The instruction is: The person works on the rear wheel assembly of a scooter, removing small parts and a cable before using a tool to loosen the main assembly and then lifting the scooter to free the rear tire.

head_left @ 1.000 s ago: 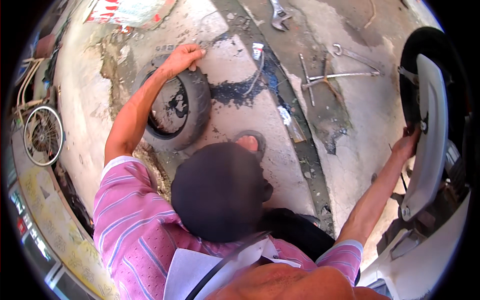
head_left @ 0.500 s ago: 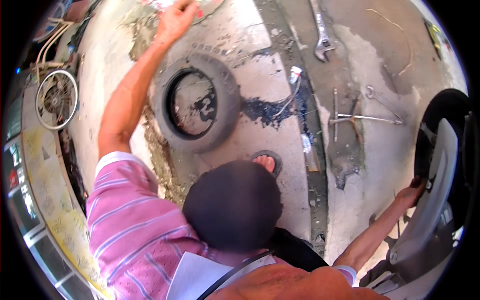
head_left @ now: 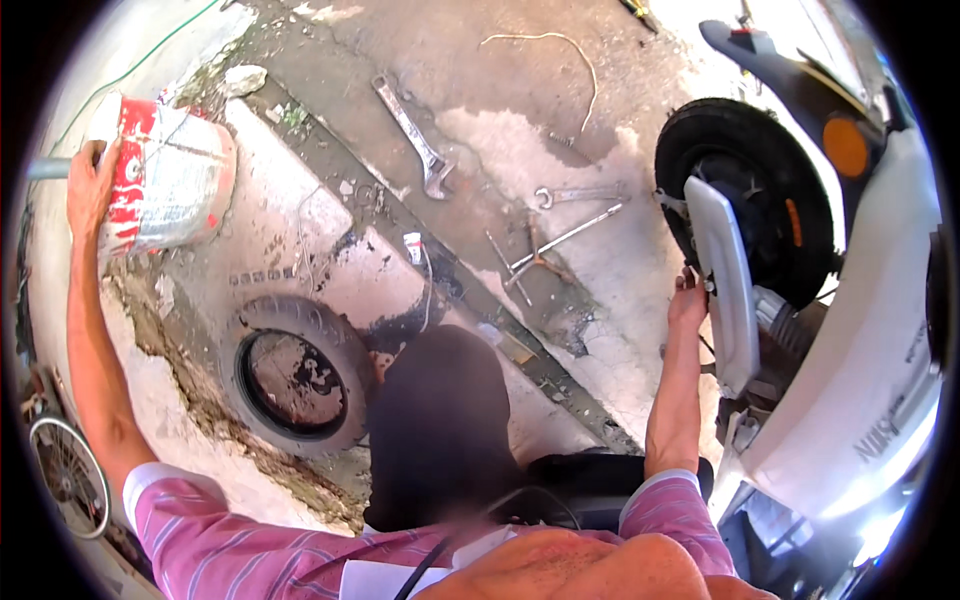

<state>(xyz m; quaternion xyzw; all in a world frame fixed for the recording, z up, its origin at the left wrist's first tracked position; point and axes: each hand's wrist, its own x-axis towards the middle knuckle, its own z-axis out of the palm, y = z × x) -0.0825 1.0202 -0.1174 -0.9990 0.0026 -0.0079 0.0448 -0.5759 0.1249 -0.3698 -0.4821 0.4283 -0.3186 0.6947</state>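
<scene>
My left hand (head_left: 92,188) has its fingers curled over the rim of a white and red bucket (head_left: 185,185), which stands at the left. Off to the right, my right hand (head_left: 687,298) is closed at the edge of a long silver-grey cover (head_left: 722,285) on a white scooter (head_left: 845,400); part of its fingers is hidden there. Beside that cover is the scooter's black wheel (head_left: 690,150). A loose grey tire (head_left: 345,345) lies flat on the ground between my arms, near my dark-clothed knee (head_left: 435,420).
An adjustable wrench (head_left: 412,140), a smaller wrench (head_left: 580,193) and a three-armed socket wrench (head_left: 560,242) lie on the cracked concrete ahead. A small white tube (head_left: 413,247) rests near a dirty groove. A spoked wheel (head_left: 95,480) is at the far left, and a stone (head_left: 243,80) lies beyond the bucket.
My view has turned to the right, bringing the scooter and the bucket more fully into sight. My left hand, at the top edge before, is now on the bucket. My right hand stays at the silver-grey cover.
</scene>
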